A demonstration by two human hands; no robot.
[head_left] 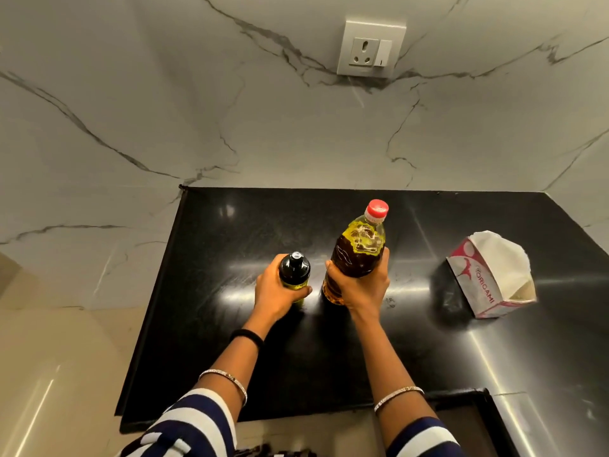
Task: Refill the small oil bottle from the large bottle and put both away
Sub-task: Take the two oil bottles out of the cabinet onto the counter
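Fingers (384, 260) wrap small bottle (294, 268), large bottle (357, 255) | counter (230, 225) centre | tissue box (491, 275) right

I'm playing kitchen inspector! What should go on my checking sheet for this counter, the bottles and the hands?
Surface: black countertop, shiny, with glare from the lights.
Job's things: small oil bottle, dark, black cap on; large oil bottle, yellow oil inside, red cap on. They are side by side, not touching.
Clutter: opened tissue box on the countertop, right of the bottles.
Hands: left hand grips the small oil bottle; right hand grips the large oil bottle.
Cables: nothing seen.
Surroundings: marble wall behind the countertop; wall socket with nothing plugged in.
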